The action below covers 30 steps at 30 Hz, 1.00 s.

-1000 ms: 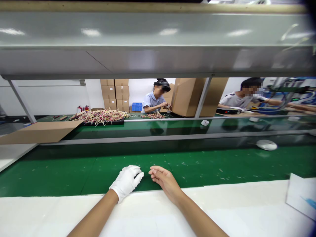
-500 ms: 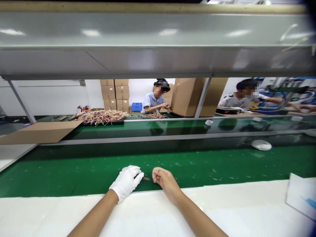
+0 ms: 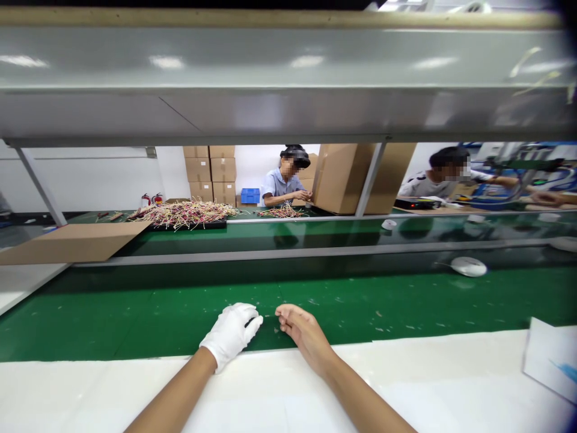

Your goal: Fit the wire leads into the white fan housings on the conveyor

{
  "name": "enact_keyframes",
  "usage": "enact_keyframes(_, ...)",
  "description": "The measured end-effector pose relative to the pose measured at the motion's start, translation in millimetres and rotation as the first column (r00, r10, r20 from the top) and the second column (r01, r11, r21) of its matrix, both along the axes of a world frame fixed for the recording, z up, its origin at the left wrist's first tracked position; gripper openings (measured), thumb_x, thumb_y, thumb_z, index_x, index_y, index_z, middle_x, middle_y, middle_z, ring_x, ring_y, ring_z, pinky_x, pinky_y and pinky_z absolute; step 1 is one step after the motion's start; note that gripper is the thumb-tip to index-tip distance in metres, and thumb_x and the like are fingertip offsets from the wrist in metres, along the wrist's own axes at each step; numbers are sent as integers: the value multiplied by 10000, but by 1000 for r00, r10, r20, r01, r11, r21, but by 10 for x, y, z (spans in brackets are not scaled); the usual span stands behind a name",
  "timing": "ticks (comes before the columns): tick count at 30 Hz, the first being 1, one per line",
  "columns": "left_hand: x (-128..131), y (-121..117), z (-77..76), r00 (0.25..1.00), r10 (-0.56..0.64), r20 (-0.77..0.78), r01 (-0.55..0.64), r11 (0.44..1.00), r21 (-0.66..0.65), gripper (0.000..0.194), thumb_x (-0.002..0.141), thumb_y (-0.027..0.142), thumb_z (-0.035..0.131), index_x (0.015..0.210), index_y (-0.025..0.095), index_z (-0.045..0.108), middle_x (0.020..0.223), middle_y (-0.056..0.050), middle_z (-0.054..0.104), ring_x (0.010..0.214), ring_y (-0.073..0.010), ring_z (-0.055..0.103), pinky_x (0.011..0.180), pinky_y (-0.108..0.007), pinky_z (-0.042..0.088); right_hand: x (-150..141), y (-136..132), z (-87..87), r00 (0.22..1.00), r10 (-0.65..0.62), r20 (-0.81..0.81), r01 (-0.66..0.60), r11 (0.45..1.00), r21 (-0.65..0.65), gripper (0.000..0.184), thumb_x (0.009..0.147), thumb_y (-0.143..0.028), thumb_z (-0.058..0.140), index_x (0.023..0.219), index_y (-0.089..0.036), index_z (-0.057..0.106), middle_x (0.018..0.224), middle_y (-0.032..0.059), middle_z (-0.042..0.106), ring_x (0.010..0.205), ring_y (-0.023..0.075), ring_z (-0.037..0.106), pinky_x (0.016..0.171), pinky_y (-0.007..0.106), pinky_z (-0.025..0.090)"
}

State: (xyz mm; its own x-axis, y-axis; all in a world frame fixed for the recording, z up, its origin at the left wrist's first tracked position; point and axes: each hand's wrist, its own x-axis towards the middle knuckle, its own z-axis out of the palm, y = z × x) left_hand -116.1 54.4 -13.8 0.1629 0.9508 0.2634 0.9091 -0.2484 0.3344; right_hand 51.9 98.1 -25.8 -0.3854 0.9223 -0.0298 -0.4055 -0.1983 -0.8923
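Observation:
My left hand [image 3: 232,334] wears a white glove and rests at the near edge of the green conveyor belt [image 3: 148,325]. Its fingers curl loosely, and a gap shows between thumb and forefinger with nothing in it. Across a short stretch of belt, my bare right hand [image 3: 304,334] lies on its side, fingers loosely bent towards the left hand. I see no object in it, though its palm is partly hidden. On the same belt, far to the right, sits a white round coil-like thing [image 3: 469,266] with a thin tail.
A white work surface [image 3: 265,397] lies under my forearms. Beyond a rail, a second belt carries a small white ring-shaped piece [image 3: 389,224]. Cardboard [image 3: 72,240] juts in at left. Behind are a wire pile [image 3: 189,212], a large carton [image 3: 342,177] and two co-workers. A metal shelf [image 3: 270,114] hangs overhead.
The near belt's marks and the white coil-like thing have shifted left; a small scrap beside my left thumb has gone from there. The far belt's white pieces have shifted right. My hands barely move.

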Motion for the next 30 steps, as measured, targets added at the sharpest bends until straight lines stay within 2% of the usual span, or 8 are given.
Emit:
enact_keyframes(4,0,-1,-14,1000,14,4,-14,1000,3,358,861,383,308,870,210,621,892,-43,617,851,-168,542,793,-279,402,-7,1,-8,1000,-29,-13,28,999,-29,221,572,-275,711,758,-177,644,670,7,561,583,113,470,561,246,382)
enact_keyframes(9,-7,13,-48,1000,13,2,-13,1000,8,360,858,389,315,941,211,616,933,-46,618,907,-175,533,838,-285,390,-23,15,-31,999,-40,5,40,999,-10,246,565,-309,723,750,-178,627,652,2,558,575,114,474,546,244,385)
enact_keyframes(17,-13,21,-44,1000,1,1,-1,1000,14,355,860,379,314,872,209,626,891,-41,622,854,-167,544,798,-267,404,-27,48,-77,999,-37,27,36,999,17,228,564,-346,725,682,-179,624,612,-9,532,565,105,464,531,231,389)
enact_keyframes(20,-9,16,-33,1000,-3,-2,3,1000,9,362,862,378,310,833,205,627,863,-38,623,821,-163,549,776,-264,411,-20,44,-78,999,-44,24,44,999,4,232,560,-330,733,716,-186,637,636,-3,551,598,108,478,546,227,397)
enact_keyframes(24,-4,12,-31,1000,10,4,-10,1000,25,345,858,382,321,888,216,623,912,-38,621,877,-171,541,814,-275,400,-11,31,-66,998,-40,40,41,999,-20,283,578,-317,724,827,-198,663,697,10,568,666,118,490,593,230,410)
enact_keyframes(30,-7,15,-27,1000,5,3,-5,1000,14,357,859,389,317,912,213,623,927,-43,620,881,-171,543,813,-270,404,-24,30,-65,996,-28,79,28,1000,-4,238,573,-333,719,754,-185,675,666,8,563,672,123,491,604,230,411)
